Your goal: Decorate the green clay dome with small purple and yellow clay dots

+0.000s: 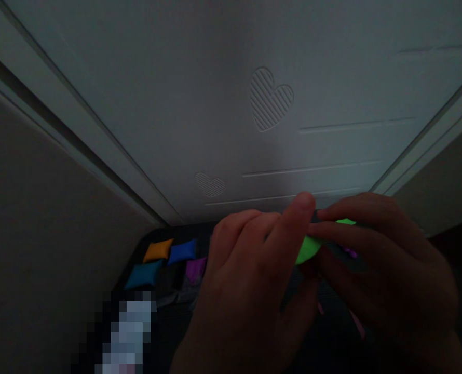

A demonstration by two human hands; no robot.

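Observation:
A bright green, soft-looking piece of modelling clay (309, 250) is held between my two hands, partly covered by the fingers. My left hand (246, 280) is closed on its left side, with the index finger pointing up and the thumb below. My right hand (394, 259) pinches it from the right, and a second bit of the same green shows between those fingers. The dim light hides the exact shape of the piece.
On the dark surface to the left lie small pillow-shaped packets: orange (158, 250), blue (182, 252), teal (143, 274) and purple (195, 270). A purple scrap (348, 252) and pink strips (357, 323) show beneath my right hand. A white panel with embossed hearts (271, 98) stands behind.

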